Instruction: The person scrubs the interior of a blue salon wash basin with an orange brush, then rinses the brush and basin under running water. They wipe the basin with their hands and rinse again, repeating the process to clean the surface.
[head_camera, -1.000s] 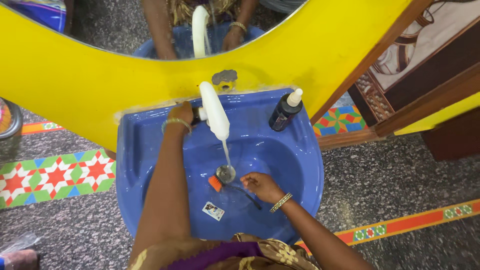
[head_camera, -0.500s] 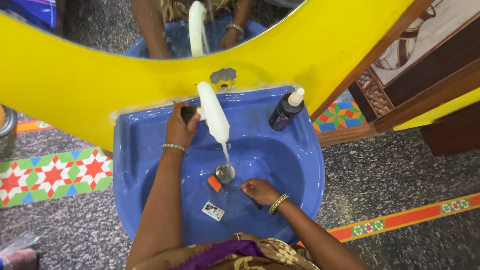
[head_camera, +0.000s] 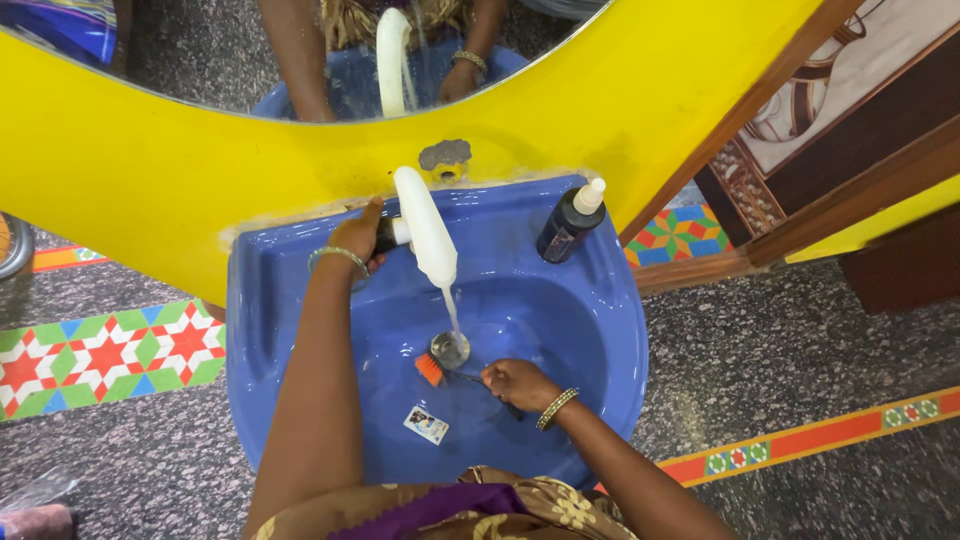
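Observation:
My left hand (head_camera: 362, 235) grips the handle at the side of a white tap (head_camera: 424, 226) over a blue washbasin (head_camera: 600, 340). A thin stream of water falls from the spout onto the metal drain (head_camera: 450, 349). My right hand (head_camera: 518, 384) is down in the bowl, closed on the dark handle of a small brush with orange bristles (head_camera: 430, 368) that lies beside the drain. A small printed sticker (head_camera: 426, 424) sits on the bowl's near slope.
A dark bottle with a white cap (head_camera: 570, 222) stands on the basin's back right ledge. A yellow-framed mirror (head_camera: 180, 190) hangs above. Patterned tile strips (head_camera: 110, 355) cross the speckled floor, and wooden furniture (head_camera: 850, 170) stands to the right.
The view has shifted slightly. My left hand stays on the tap handle, and my right hand has moved a little towards the drain with the brush.

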